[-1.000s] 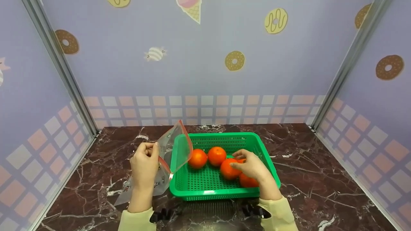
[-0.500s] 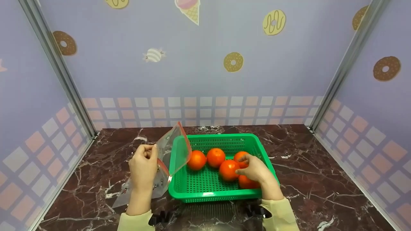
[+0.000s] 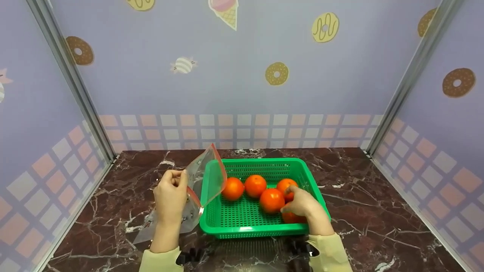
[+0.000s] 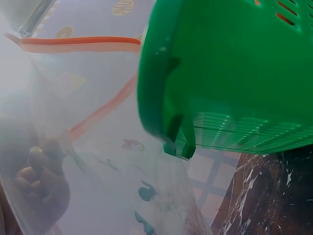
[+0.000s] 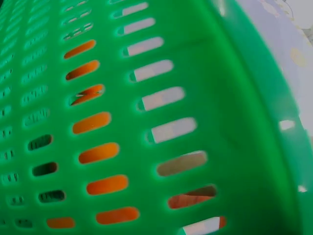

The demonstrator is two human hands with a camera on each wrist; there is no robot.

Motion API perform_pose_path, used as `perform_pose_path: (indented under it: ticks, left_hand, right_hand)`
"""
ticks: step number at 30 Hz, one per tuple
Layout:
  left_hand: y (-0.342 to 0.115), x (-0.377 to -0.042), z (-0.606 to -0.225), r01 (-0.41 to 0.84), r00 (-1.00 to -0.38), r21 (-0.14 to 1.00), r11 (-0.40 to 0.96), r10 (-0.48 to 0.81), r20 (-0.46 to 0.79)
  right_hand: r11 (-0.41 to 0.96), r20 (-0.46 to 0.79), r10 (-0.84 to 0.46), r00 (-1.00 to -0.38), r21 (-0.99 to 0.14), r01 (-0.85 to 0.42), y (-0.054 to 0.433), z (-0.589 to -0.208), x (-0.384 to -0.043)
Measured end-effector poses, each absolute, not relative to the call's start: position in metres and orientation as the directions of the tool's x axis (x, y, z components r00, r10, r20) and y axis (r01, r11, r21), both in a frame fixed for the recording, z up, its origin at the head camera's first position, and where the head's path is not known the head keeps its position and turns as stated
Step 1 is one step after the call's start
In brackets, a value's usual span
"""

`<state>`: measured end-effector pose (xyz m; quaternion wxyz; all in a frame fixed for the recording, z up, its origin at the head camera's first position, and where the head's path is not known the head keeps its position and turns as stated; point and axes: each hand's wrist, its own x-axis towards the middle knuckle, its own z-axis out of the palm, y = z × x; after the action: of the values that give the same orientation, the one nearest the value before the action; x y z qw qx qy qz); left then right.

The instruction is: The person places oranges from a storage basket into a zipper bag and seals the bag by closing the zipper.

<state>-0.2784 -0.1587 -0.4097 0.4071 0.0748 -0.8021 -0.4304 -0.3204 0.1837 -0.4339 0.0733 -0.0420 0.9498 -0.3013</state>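
In the head view my left hand (image 3: 171, 196) pinches the edge of a clear zip bag (image 3: 213, 179) with a red-orange seal strip. The bag's mouth gapes over the left rim of a green basket (image 3: 245, 229). Through the film of the bag (image 4: 112, 166), the left wrist view shows the curled fingers (image 4: 44, 181). My right hand (image 3: 304, 206) is low in the basket's right side, thumb and fingers spread apart. It is over a front-right orange (image 3: 290, 218), partly hidden beneath it, and its fingertips meet a back-right orange (image 3: 286, 187).
Other oranges in the basket are a left one (image 3: 232, 189), a back one (image 3: 255, 186) and a middle one (image 3: 272, 201). The right wrist view is filled by the slotted basket wall (image 5: 230, 112). A dark marbled tabletop (image 3: 378, 211) runs to patterned walls (image 3: 242, 94).
My right hand has shifted right and down, from over the middle orange to the front-right one, uncovering the back-right orange. My left hand and the bag stay about where they were.
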Motion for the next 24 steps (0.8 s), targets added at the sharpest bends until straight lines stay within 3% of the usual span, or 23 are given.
perform_pose_path:
  ticks: [14, 24]
  left_hand:
    - [-0.1595, -0.2766, -0.4082, 0.24, -0.679, 0.764, 0.599, -0.458, 0.573]
    - [-0.1596, -0.2777, -0.4087, 0.215, -0.686, 0.772, 0.598, -0.471, 0.555]
  right_hand:
    - [0.889, -0.186, -0.23, -0.955, -0.44, -0.129, 0.182, -0.4377, -0.3137]
    - [0.859, -0.172, -0.222, -0.96, -0.501, -0.109, 0.186, -0.4366, -0.3146]
